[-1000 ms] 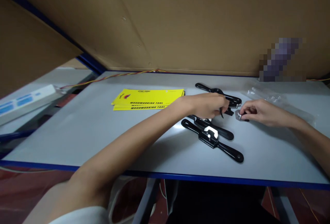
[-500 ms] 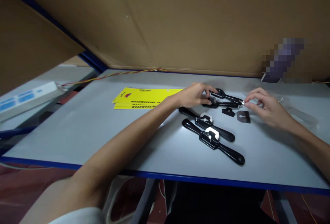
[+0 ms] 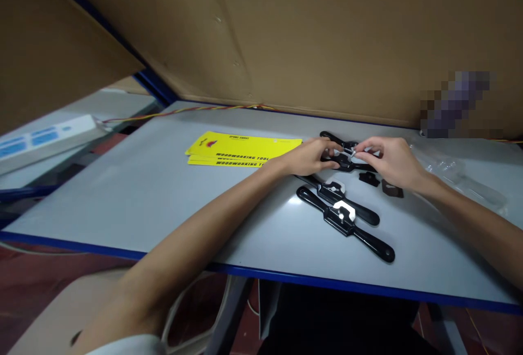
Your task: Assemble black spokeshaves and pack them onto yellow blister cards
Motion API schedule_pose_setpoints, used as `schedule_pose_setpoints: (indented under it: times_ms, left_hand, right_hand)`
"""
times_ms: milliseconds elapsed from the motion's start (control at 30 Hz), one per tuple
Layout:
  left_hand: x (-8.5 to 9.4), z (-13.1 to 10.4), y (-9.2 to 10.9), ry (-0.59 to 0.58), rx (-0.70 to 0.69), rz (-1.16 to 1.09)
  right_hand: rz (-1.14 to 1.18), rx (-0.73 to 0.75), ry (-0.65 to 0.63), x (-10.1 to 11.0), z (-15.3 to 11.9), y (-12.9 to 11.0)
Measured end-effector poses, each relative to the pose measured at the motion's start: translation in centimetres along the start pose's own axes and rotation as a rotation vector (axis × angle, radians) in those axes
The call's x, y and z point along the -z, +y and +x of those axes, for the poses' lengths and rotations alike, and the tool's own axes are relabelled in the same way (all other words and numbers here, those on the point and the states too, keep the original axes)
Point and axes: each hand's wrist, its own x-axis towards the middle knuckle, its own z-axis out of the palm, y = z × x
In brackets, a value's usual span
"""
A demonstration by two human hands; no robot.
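My left hand [image 3: 316, 156] grips the left part of a black spokeshave [image 3: 347, 164], thumb on the near side and fingers on the far side. My right hand [image 3: 388, 160] pinches a small silver screw [image 3: 353, 153] over the middle of that spokeshave. Just behind lies another black spokeshave [image 3: 332, 137], partly covered by my hands. A black cap piece [image 3: 369, 179] and a dark blade [image 3: 392, 189] rest loose below my right hand. Nearer to me are two spokeshaves with silver blades, a middle one [image 3: 359, 212] and a front one [image 3: 371, 245].
Yellow printed cards [image 3: 245, 148] are stacked left of my left hand. Clear plastic packaging [image 3: 461, 181] lies beyond my right forearm. A white power strip [image 3: 49, 140] sits far left, its twisted cable [image 3: 183, 110] running along the back. A brown board [image 3: 306, 44] closes off the rear.
My right hand has moved left with the screw, from beside the tool's right end to over its middle. My left hand stays at the spokeshave. The view has shifted slightly.
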Motion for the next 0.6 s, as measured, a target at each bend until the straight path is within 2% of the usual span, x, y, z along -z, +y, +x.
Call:
schedule_pose_setpoints:
  times_ms: [167,267,400,600]
  left_hand:
    - [0.1,0.0,0.5,-0.01,0.026,-0.069]
    - [0.0,-0.2,0.7,-0.029,0.023,-0.08]
    - [-0.1,-0.4,0.7,-0.005,0.007,-0.046]
    - [-0.3,-0.7,0.9,0.011,0.004,-0.033]
  right_hand:
    - [0.119,0.004,0.018,-1.1,2.2,-0.6]
    - [0.161,0.052,-0.075,-1.1,1.8,-0.2]
    - [0.006,0.174,-0.165,-0.6,0.8,-0.1]
    - [-0.044,0.219,-0.232,-1.0,0.6,-0.4]
